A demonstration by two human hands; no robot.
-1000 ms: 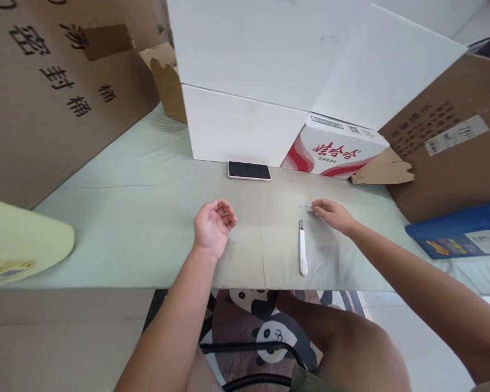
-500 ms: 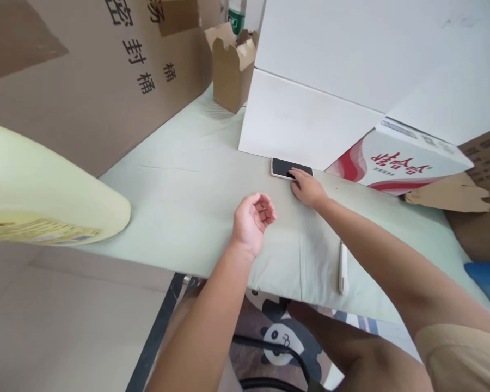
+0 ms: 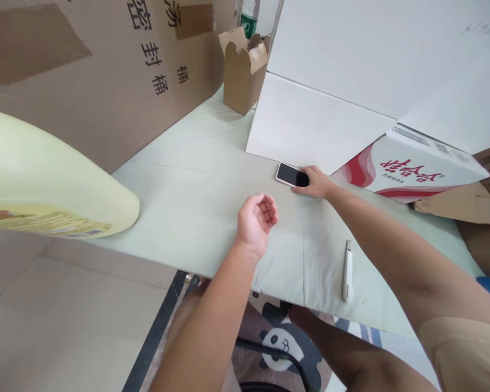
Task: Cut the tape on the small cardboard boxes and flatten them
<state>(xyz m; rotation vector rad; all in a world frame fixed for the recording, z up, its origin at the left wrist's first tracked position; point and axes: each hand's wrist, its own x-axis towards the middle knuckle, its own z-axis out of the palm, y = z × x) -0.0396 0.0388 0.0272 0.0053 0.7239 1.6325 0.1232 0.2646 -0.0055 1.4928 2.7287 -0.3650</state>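
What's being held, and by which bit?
The right hand has hold of the phone by its right end. The left hand holds nothing.

"What have you got on?"
"A loose beige sleeve (image 3: pixel 461 356) on my right arm, plain, with a faint line running near its hem."
"And further down?"
"Both my forearms (image 3: pixel 367 242) are bare, and so are my left hand (image 3: pixel 256 220) and right hand (image 3: pixel 317 182)."
"Your leg (image 3: pixel 361 354)?"
"Bare too, where it shows."
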